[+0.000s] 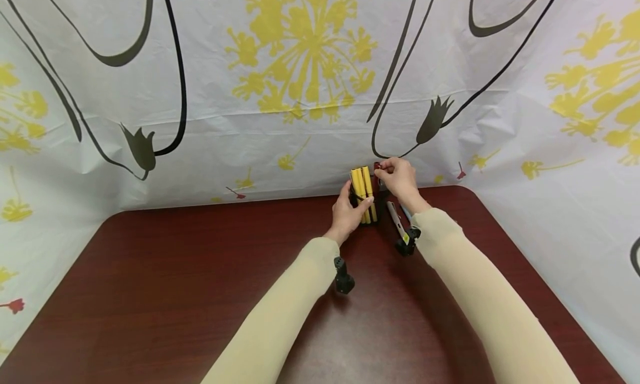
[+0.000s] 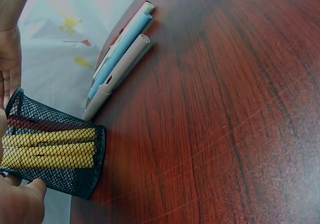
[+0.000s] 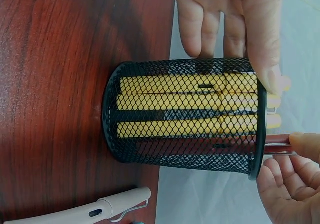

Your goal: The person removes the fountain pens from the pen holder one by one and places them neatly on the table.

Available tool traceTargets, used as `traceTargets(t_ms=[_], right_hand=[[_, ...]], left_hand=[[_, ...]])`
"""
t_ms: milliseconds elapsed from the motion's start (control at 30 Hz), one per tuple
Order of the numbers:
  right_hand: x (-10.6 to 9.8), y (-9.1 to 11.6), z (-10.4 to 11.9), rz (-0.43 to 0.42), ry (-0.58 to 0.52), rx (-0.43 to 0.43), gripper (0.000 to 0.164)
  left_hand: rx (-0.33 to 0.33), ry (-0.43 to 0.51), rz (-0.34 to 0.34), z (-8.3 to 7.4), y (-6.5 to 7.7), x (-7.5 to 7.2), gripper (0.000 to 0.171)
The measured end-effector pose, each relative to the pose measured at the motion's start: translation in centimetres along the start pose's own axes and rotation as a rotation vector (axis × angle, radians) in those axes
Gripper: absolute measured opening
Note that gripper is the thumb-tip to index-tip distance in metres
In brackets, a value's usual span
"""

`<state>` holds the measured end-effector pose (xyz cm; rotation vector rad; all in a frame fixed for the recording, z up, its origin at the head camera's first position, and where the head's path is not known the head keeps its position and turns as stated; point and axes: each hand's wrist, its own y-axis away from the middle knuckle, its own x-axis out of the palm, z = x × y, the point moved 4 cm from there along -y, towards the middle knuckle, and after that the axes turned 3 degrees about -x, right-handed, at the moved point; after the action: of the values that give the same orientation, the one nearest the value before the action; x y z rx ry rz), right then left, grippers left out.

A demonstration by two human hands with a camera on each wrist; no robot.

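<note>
A black mesh pen cup (image 3: 150, 156) stands upright near the table's back edge, holding several yellow pens (image 3: 165, 129). My left hand (image 1: 347, 212) grips the cup from its left side, thumb at the rim and fingers along the mesh. With thumb and fingertips, my right hand (image 1: 400, 177) pinches the top end of a dark red pen (image 3: 277, 139). The red pen's lower part is inside the cup, beside the yellow ones. On the table to the right of the cup lie a beige pen (image 2: 125, 62), a light blue pen (image 2: 120, 52) and a pale green pen (image 2: 136, 18).
The dark red-brown wood table (image 1: 200, 295) has rounded back corners. Close behind its back edge hangs a white curtain (image 1: 200, 161) with yellow and dark flower prints, which also runs along both sides. A small black camera sits on each wrist.
</note>
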<state>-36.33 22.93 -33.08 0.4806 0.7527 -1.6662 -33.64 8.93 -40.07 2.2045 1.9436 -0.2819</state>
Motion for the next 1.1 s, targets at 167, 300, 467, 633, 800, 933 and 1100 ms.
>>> traceTargets(t_ms=[167, 300, 467, 633, 800, 933, 1100], right_hand=[[-0.5, 0.2, -0.1, -0.037, -0.066, 0.01, 0.024], [-0.9, 0.3, -0.2, -0.087, -0.136, 0.015, 0.025], [-1.3, 0.4, -0.2, -0.142, -0.256, -0.003, 0.025], [-1.9, 0.4, 0.1, -0.216, -0.351, -0.03, 0.025], [-2.6, 0.5, 0.4, -0.273, -0.426, -0.041, 0.025], [-3.2, 0.6, 0.7, -0.305, -0.532, -0.046, 0.015], [-4.0, 0.8, 0.8, -0.352, -0.682, -0.045, 0.007]], left_hand=[[0.006, 0.004, -0.002, 0.0, 0.1, 0.0, 0.073], [0.001, 0.006, -0.003, -0.1, 0.1, 0.0, 0.074], [0.006, 0.014, 0.0, -0.1, 0.2, 0.0, 0.073], [0.006, 0.019, 0.003, -0.1, 0.2, 0.0, 0.073], [0.006, 0.015, 0.005, -0.1, 0.2, 0.0, 0.073], [0.007, 0.013, -0.003, 0.0, 0.2, 0.0, 0.072], [0.012, 0.011, -0.003, 0.0, 0.2, 0.0, 0.072]])
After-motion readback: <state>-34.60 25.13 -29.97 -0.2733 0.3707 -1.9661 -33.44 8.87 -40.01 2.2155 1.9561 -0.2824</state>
